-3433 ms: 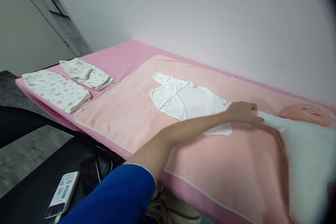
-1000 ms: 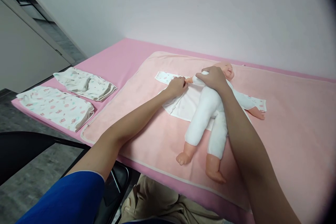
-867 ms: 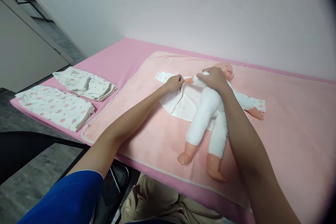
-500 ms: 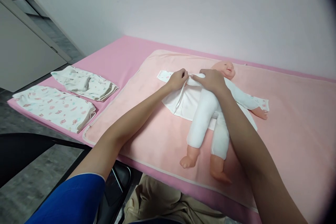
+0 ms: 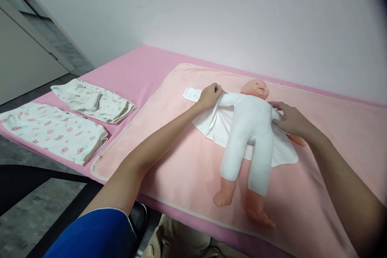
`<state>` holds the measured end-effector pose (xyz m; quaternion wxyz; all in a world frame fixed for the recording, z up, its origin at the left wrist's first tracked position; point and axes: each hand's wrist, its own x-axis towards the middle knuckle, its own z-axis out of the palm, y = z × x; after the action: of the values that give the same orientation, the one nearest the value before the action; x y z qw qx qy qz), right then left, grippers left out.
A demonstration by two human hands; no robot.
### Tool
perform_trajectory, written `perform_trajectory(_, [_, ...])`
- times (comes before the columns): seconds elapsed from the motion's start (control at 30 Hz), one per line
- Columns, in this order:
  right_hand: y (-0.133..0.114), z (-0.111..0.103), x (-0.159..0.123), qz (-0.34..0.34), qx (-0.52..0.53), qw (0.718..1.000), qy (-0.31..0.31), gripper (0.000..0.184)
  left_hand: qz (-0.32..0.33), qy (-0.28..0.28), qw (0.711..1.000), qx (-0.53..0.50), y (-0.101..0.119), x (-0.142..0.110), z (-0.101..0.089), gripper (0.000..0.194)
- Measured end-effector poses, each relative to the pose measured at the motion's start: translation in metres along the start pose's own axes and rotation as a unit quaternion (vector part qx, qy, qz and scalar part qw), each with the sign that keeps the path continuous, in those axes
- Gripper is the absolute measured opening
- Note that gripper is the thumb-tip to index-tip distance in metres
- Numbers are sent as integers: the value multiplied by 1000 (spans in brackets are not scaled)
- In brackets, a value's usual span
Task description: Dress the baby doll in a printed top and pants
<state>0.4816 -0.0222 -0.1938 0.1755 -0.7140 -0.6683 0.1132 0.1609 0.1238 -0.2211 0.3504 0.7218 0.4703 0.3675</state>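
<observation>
A baby doll with a white cloth body lies on its back, its head toward the wall. Under it is spread a white baby shirt, its front lying apart. My left hand is closed on the shirt by the sleeve at the doll's left-side arm; that arm's end is hidden behind my fingers. On the other side, my right hand rests at the doll's sleeved arm, thumb and fingers apart and touching it. A printed cuff pokes out beyond my left hand.
A peach mat lies under the doll on a pink-covered table. Folded printed baby clothes and another folded printed set sit at the left. A white wall borders the back; a black chair stands at lower left.
My right hand has let go of the shirt near my left hand and moved right, across the doll's chest to its other arm. My left hand keeps its hold.
</observation>
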Motion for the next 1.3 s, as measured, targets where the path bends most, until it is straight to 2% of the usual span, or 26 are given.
perform_trajectory(0.07, [10,3,-8,-7,42,999,-30,84,3,2,1000,-10,3,4,4,28])
perform_trajectory(0.2, [-6,7,-4,-33,83,995,33,69,3,4,1000,-31,7,11,10,31])
perform_trajectory(0.37, [-27,-3,13,-33,93,995,11,65,32,-12,997,-71,8,8,11,28])
perform_trajectory(0.47, [-25,5,7,-60,78,995,25,62,61,-31,996,-51,6,4,10,26])
perform_trajectory(0.5, [-24,12,1,-74,63,994,50,61,72,-38,996,-28,6,2,11,27])
perform_trajectory(0.57, [-25,33,-16,-83,11,985,152,57,103,-34,993,47,7,-3,13,28])
perform_trajectory(0.63, [-28,55,-34,-59,-45,961,265,46,157,-11,980,121,14,-12,16,25])
perform_trajectory(0.67, [-29,66,-43,-48,-60,955,285,38,188,-2,972,145,20,-18,19,24])
perform_trajectory(0.7, [-30,74,-49,-38,-62,958,277,29,217,0,963,157,28,-23,23,23])
perform_trajectory(0.77, [-29,86,-56,-31,-49,977,207,17,265,-21,950,162,50,-34,35,24])
perform_trajectory(0.83, [-24,91,-56,-42,-49,988,140,15,299,-71,936,169,74,-40,55,26])
perform_trajectory(0.9, [-18,93,-52,-70,-73,988,113,20,323,-145,915,193,97,-37,82,27])
perform_trajectory(1.03, [-14,94,-46,-90,-105,984,116,31,294,-262,879,269,124,-13,134,43])
perform_trajectory(1.13, [-18,92,-47,-63,-113,986,107,35,255,-338,858,292,128,4,152,56])
perform_trajectory(1.2, [-22,88,-50,-19,-108,990,88,32,259,-335,860,285,124,7,153,58])
perform_trajectory(1.3, [-30,80,-55,44,-80,994,61,30,278,-264,891,245,116,3,145,53])
